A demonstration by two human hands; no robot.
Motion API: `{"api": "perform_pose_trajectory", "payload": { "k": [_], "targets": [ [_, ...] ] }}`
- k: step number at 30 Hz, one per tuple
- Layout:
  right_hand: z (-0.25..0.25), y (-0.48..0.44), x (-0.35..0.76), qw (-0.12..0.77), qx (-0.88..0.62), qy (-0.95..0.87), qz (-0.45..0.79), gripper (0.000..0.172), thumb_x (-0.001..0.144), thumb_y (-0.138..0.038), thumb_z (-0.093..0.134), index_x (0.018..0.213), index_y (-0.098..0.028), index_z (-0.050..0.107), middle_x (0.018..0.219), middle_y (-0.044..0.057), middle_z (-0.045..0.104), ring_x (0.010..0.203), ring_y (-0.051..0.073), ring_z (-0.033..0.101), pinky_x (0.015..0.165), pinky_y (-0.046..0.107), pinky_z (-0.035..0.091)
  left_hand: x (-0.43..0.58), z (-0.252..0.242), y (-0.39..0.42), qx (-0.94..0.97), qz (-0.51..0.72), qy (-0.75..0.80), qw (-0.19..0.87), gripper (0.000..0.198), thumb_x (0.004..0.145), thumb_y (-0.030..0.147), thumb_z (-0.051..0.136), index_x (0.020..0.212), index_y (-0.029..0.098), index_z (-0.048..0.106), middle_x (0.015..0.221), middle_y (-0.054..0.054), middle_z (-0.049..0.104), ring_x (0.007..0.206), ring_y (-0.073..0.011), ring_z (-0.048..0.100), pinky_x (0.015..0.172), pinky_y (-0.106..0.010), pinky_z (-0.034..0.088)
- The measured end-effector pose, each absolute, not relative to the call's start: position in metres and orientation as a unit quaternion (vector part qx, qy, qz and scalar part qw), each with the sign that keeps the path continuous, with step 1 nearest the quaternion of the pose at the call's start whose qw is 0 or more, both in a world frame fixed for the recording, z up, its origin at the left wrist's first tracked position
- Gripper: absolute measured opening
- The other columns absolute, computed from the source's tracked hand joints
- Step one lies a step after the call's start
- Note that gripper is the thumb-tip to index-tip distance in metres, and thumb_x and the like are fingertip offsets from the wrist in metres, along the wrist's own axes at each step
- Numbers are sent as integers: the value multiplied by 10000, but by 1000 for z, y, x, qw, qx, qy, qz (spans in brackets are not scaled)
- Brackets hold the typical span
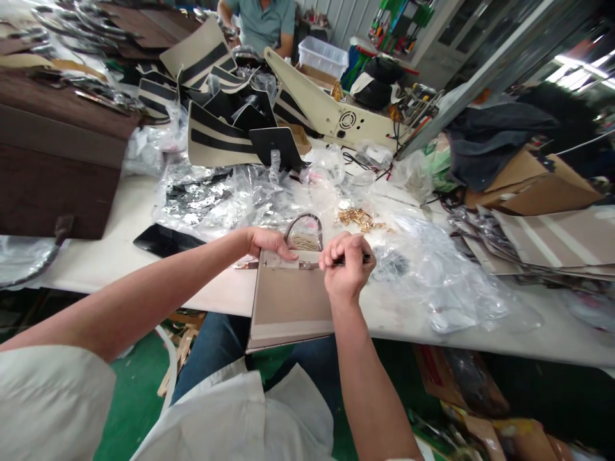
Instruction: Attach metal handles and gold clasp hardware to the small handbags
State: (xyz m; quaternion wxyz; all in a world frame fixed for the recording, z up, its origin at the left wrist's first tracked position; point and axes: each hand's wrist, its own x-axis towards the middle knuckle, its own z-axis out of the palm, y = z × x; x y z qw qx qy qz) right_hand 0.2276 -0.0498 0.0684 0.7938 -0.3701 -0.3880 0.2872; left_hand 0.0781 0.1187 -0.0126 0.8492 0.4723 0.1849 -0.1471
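Note:
A beige bag panel point(293, 298) with dark edges and a curved brown handle point(307, 219) rests over the front edge of the white table, tilted toward my lap. My left hand point(272, 243) grips its upper edge, thumb on the near face. In a closed fist, my right hand point(348, 261) holds a dark-handled hand tool point(367, 258), mostly covered by the fingers. A small metal fitting point(304, 264) is on the panel's top strip, just left of that fist. Whether the tool's tip touches it, I cannot tell.
Gold-coloured metal pieces point(360, 219) lie beyond my right hand, with clear plastic bags point(451, 282) to the right. Black-and-cream panels point(221, 137) pile up behind. Brown bag pieces point(52, 160) stand left. A cream machine point(331, 115) and a person point(266, 29) are farther back.

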Motion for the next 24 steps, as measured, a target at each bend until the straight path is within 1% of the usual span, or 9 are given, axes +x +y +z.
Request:
{"api": "perform_pose_trajectory", "payload": {
  "k": [2,4,8,12,14,16,18,19,24],
  "targets": [
    [67,-48,227,788,-377,-389,293,638,1087,-549,739,616,-228,452,545,-73,353,391,82,302,349,239,210,78,-13,118,470,-151,180,851,488,826,358,974,1212,102,819,1081,-163,869,807,-246,838,759,-290,705],
    [64,-48,226,787,-386,-387,284,697,1077,-559,754,579,-231,392,509,-85,291,379,71,249,361,244,168,79,-12,118,467,-153,176,853,491,831,347,970,1224,97,814,1072,-163,869,805,-246,838,769,-296,708],
    [65,-48,227,791,-386,-383,281,705,1072,-539,766,570,-232,377,513,-82,286,393,73,256,382,251,182,79,-12,118,465,-152,198,849,498,807,331,978,1221,104,819,1062,-154,869,805,-245,838,772,-299,711],
    [70,-48,233,797,-395,-375,261,682,1068,-511,771,579,-232,386,512,-86,288,391,71,246,381,253,173,76,-9,115,467,-148,197,849,536,784,363,988,1228,116,820,1046,-154,868,795,-260,838,763,-322,713],
    [70,-48,235,786,-419,-375,255,683,1072,-531,760,581,-235,391,510,-86,294,393,74,262,383,260,184,75,-7,113,470,-145,175,853,503,809,376,974,1220,128,826,1021,-149,868,813,-273,844,790,-331,714],
    [65,-46,235,775,-432,-378,264,682,1087,-554,733,588,-241,390,509,-82,305,400,82,290,394,271,205,74,-8,113,468,-143,163,857,458,851,383,953,1227,150,834,1019,-145,869,881,-292,857,851,-331,711],
    [60,-45,235,771,-428,-381,278,676,1098,-558,715,597,-247,384,510,-77,315,411,91,307,403,279,215,75,-10,115,465,-141,167,858,472,864,394,948,1257,158,833,1049,-154,869,942,-311,860,900,-341,706],
    [58,-44,235,770,-425,-383,282,673,1099,-553,717,601,-248,383,511,-75,316,415,93,308,407,281,213,75,-11,115,466,-138,172,857,488,852,394,956,1259,156,832,1065,-158,868,936,-312,860,895,-343,706],
    [64,-48,232,783,-405,-377,283,665,1089,-492,755,594,-240,389,521,-78,307,418,85,293,419,280,193,75,-8,114,464,-138,183,856,549,794,377,990,1246,109,830,1096,-167,866,838,-266,845,830,-319,702]
  ]
}}
